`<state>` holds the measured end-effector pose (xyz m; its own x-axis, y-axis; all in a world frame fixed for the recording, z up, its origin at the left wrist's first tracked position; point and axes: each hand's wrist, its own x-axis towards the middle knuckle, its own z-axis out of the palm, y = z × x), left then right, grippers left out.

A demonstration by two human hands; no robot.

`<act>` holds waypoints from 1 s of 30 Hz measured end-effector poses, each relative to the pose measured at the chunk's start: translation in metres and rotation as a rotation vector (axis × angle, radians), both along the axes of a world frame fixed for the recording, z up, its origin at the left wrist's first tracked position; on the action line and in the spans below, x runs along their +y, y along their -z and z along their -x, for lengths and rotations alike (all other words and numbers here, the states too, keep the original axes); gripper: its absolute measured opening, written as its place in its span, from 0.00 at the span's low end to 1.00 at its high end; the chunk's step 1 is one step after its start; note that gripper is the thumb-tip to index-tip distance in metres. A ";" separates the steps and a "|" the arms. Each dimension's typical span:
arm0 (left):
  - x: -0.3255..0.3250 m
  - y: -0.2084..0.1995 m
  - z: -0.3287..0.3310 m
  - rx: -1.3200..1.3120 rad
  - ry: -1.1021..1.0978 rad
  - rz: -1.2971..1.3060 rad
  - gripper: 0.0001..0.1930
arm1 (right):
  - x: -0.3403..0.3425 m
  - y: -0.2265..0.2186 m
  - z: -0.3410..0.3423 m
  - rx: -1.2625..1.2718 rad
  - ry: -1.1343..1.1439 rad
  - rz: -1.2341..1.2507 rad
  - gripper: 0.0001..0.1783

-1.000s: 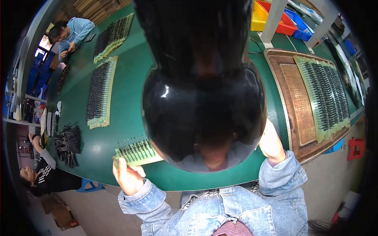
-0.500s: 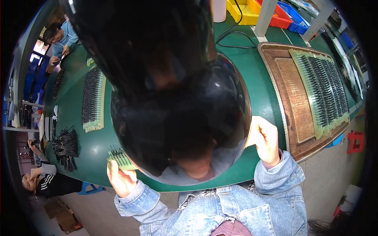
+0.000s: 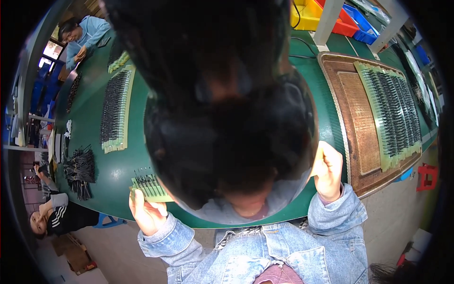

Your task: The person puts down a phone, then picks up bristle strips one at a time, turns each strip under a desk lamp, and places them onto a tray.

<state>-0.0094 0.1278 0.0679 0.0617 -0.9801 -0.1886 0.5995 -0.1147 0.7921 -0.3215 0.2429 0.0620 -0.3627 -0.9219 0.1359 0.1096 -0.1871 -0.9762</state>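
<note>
My left hand (image 3: 147, 214) pinches the end of a pale green strip (image 3: 160, 193) with a row of thin black pins or leads standing on it. The strip runs to the right behind a large glossy black rounded object (image 3: 231, 137), which hides its middle. On the other side of that object, my right hand (image 3: 328, 169) is closed, its fingertips partly hidden by the black edge. What it grips does not show.
At right lies a brown mesh tray (image 3: 352, 123) holding several green strips (image 3: 390, 116) with black parts. More strips (image 3: 117, 111) and a black wire bundle (image 3: 80, 171) lie at left. Yellow (image 3: 306, 16), red (image 3: 346, 26) and blue bins (image 3: 362, 31) stand behind. Two people sit at left.
The view has shifted slightly, so the black object sits further right in it. Both hands keep their hold. The far person's hands at upper left have come together.
</note>
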 end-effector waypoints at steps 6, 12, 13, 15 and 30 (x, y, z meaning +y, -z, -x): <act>0.002 -0.004 0.008 0.010 -0.012 0.039 0.09 | -0.004 0.001 -0.003 -0.174 0.081 -0.049 0.12; 0.005 -0.015 0.024 -0.198 -0.077 0.002 0.09 | -0.009 0.003 -0.007 -0.266 0.111 -0.069 0.12; 0.006 -0.018 0.028 -0.211 -0.076 -0.010 0.09 | -0.009 0.004 -0.007 -0.288 0.139 -0.061 0.13; 0.007 -0.021 0.031 -0.229 -0.024 0.028 0.09 | -0.005 0.005 -0.002 -0.369 0.157 -0.100 0.13; 0.028 -0.035 0.075 -0.251 0.060 0.246 0.06 | 0.017 0.063 0.037 0.178 0.392 -0.071 0.22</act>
